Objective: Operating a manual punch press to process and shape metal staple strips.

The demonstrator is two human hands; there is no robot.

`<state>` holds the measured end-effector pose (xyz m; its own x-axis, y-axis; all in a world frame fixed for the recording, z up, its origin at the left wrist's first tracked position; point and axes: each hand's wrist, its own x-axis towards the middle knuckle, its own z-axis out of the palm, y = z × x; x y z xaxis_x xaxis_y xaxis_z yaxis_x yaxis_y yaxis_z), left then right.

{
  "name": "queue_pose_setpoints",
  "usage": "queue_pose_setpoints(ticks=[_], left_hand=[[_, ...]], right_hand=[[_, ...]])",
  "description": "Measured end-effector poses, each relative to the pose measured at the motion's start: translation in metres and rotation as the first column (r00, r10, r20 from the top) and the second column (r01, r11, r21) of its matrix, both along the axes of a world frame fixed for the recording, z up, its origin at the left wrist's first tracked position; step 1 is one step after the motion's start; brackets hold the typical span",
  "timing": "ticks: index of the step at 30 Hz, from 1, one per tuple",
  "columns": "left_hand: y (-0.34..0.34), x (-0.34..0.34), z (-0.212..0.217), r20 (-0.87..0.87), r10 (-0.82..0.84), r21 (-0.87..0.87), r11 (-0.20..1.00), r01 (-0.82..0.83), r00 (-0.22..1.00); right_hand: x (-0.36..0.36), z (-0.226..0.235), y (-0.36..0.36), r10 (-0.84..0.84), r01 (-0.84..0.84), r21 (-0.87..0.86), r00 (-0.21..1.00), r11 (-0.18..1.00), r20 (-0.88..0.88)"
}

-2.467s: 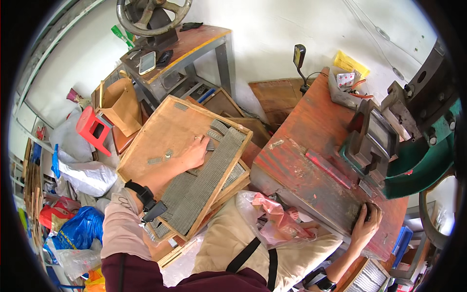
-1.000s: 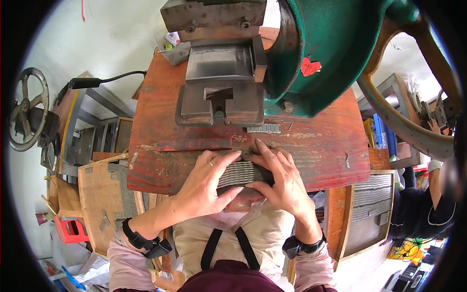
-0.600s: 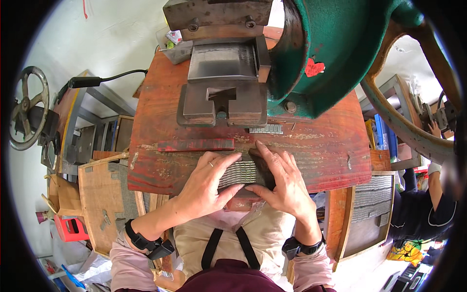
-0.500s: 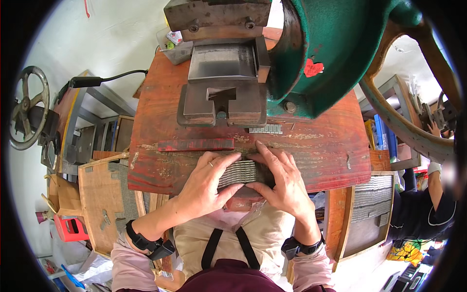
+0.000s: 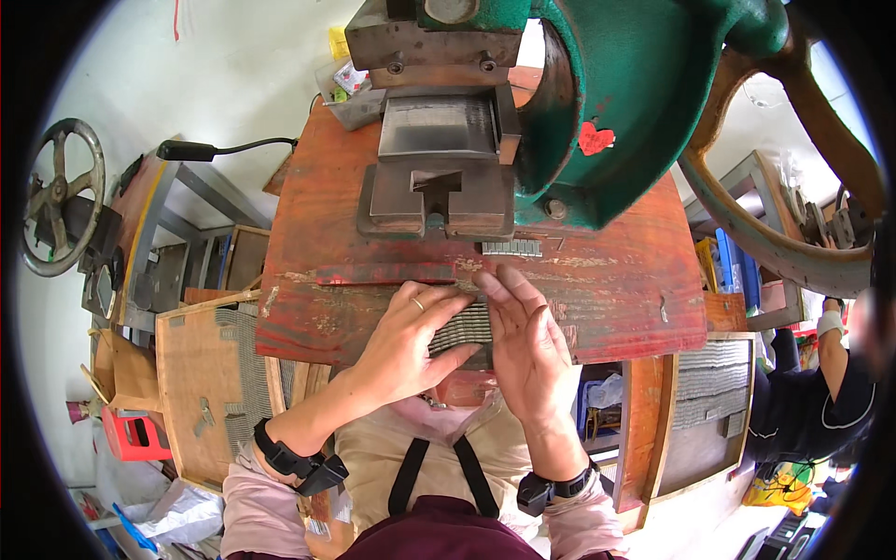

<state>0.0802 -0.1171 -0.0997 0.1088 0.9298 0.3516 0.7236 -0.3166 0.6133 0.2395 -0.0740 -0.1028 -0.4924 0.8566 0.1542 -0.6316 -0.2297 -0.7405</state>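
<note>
A stack of thin grey metal strips (image 5: 464,327) lies at the table's front edge, between my two hands. My left hand (image 5: 411,327) is closed around its left part, fingers along the far side and thumb along the near side. My right hand (image 5: 530,355) is open and on edge, its fingers straight and pressed together against or close beside the stack's right end. Beyond the hands, a short toothed grey metal strip (image 5: 511,248) lies on the wooden table (image 5: 616,289). To its left is a flat dark-red bar (image 5: 385,273).
A green press (image 5: 644,112) with a steel die block (image 5: 437,201) stands at the table's far side. Wooden trays of grey strips sit at left (image 5: 201,373) and right (image 5: 707,411). A handwheel (image 5: 65,201) is far left, a red stool (image 5: 138,434) below; another person's arm (image 5: 833,359) shows at right.
My right hand has loosened from the stack's right end, turning its palm inward with its fingers straightened. The left hand keeps its hold. The whole view has shifted slightly.
</note>
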Motion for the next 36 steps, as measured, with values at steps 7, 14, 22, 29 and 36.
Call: queue_pose_setpoints(ticks=[7,14,22,29,36], left_hand=[[-0.001,0.0,-0.001,0.012,0.007,0.007,1.0,-0.007,1.0],[-0.005,-0.002,0.001,0.029,0.006,-0.006,1.0,-0.006,1.0],[-0.017,-0.013,0.004,0.214,-0.006,-0.137,0.99,0.036,0.977],[-0.017,-0.012,0.003,0.214,0.008,-0.138,0.99,0.022,0.977],[-0.02,-0.011,0.0,0.164,0.015,-0.083,0.997,-0.001,0.986]], right_hand=[[0.005,-0.013,0.009,0.026,-0.061,-0.191,0.983,0.98,-0.183],[0.033,-0.009,0.007,-0.238,0.236,0.034,0.957,0.971,0.163],[0.041,0.009,0.007,-0.458,-0.227,0.646,0.54,0.729,0.706],[0.019,0.009,0.029,-0.4,-0.375,0.639,0.542,0.672,0.739],[0.022,0.002,0.029,-0.422,-0.346,0.663,0.559,0.664,0.713]])
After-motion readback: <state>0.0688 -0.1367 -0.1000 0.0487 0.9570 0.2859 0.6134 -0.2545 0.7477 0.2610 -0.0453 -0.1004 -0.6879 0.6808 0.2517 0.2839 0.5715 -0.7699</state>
